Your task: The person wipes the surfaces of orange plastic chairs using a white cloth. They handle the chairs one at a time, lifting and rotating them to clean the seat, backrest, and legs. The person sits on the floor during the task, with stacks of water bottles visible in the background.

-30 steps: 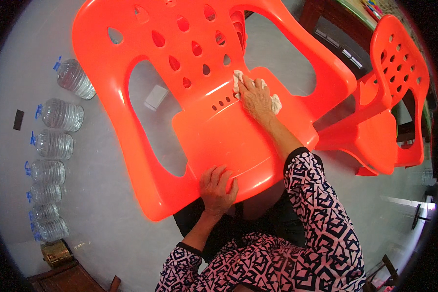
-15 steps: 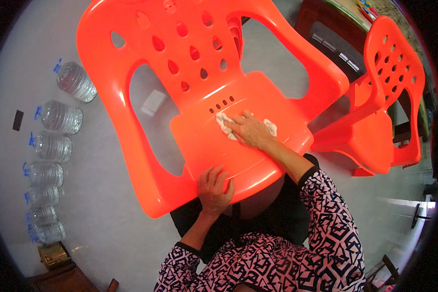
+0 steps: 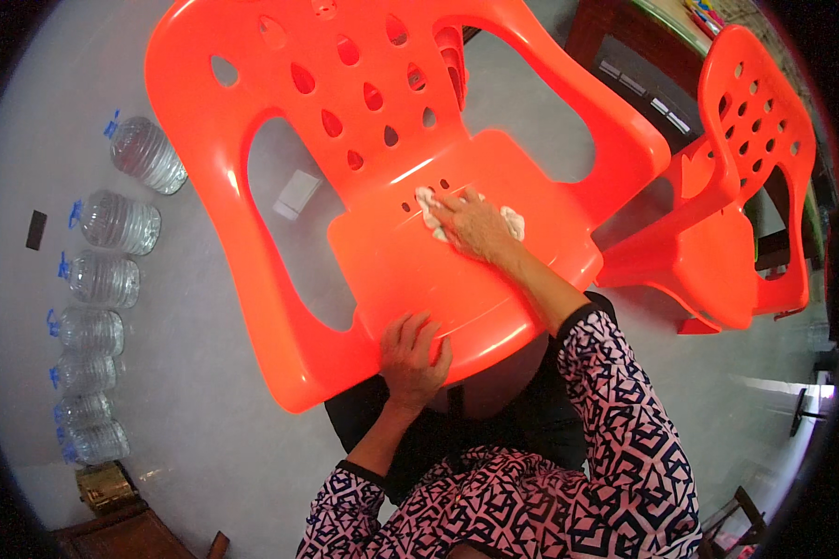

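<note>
A red-orange plastic armchair (image 3: 419,307) with drop-shaped holes in its backrest stands right in front of me. My right hand (image 3: 475,228) presses a white cloth (image 3: 513,222) flat on the seat, close to the row of small holes at the seat's rear. Cloth shows on both sides of that hand, and its middle is hidden under the palm. At the seat's front left edge rests my left hand (image 3: 412,363), its fingers spread on the plastic, holding nothing.
Another red-orange chair (image 3: 718,261) stands close on the right. Several clear water bottles (image 3: 121,224) with blue handles line the floor at left. A white rectangular item (image 3: 296,194) lies beyond the left armrest. Dark wooden furniture (image 3: 597,37) is at the back right.
My right hand has slid the cloth slightly back and left, now covering part of the seat's small holes. The left hand stays at the front edge.
</note>
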{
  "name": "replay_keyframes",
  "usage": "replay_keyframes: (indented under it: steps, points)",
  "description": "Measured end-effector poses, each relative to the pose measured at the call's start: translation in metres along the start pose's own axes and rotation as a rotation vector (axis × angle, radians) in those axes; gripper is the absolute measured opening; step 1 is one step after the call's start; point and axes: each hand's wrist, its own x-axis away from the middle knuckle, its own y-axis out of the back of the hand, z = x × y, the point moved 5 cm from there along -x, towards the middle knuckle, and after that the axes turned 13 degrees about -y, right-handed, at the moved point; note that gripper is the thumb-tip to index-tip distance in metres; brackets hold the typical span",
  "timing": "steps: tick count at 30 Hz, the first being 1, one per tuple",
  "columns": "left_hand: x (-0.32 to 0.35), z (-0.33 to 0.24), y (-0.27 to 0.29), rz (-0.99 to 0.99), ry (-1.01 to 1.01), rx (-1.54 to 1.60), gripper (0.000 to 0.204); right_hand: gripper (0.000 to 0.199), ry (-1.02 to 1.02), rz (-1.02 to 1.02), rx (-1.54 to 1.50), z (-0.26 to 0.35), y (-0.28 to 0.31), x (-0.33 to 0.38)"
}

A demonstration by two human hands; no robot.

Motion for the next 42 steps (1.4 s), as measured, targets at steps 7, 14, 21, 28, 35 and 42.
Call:
replay_keyframes:
  steps: [7,14,21,28,35,42]
  points:
    - [0.000,-0.001,-0.001,0.020,0.009,0.005,0.029,0.043,0.002,0.031,-0.017,0.004,0.011,0.017]
    - [0.001,-0.003,0.004,-0.010,0.008,-0.007,0.029,0.043,-0.279,-0.202,0.078,-0.006,-0.010,-0.033]
    - [-0.002,-0.007,0.001,-0.005,0.004,0.012,0.028,0.047,-0.265,-0.213,0.005,0.010,-0.022,-0.044]
    - [0.002,-0.001,-0.003,0.001,0.026,0.037,0.027,0.040,-0.028,-0.115,-0.108,0.064,-0.020,0.007]
    - [-0.002,-0.004,-0.003,0.010,-0.002,0.015,0.027,0.034,-0.202,0.075,0.022,0.040,0.040,0.087]
    - [0.002,-0.003,0.000,0.032,-0.013,0.006,0.028,0.023,-0.413,-0.109,0.226,-0.021,0.074,0.101]
